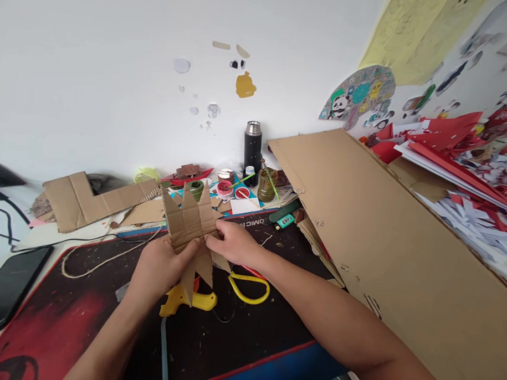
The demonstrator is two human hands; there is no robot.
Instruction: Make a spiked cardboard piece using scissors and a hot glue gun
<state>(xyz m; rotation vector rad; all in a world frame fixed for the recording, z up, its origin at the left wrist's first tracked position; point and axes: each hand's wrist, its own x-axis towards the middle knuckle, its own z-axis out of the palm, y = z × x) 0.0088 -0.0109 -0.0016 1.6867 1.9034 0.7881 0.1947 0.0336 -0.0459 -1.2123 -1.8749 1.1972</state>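
A piece of brown cardboard (190, 218) cut with pointed spikes is held up above the dark mat, spikes pointing both up and down. My left hand (161, 267) grips its lower left part, thumb pressed on the face. On the right side my right hand (234, 243) pinches it, its thumb close to the left thumb; the fingers behind are hidden. Beneath the cardboard lie a yellow glue gun (191, 300), partly covered by the spikes, and yellow-handled scissors (250, 289) by my right wrist.
A large cardboard sheet (393, 228) leans across the right side. Paint pots (225, 189), a jar with a brush (267, 185) and a black flask (253, 145) stand along the wall. At left are a phone (15, 287), string (92, 270) and an L-shaped cardboard offcut (72, 203).
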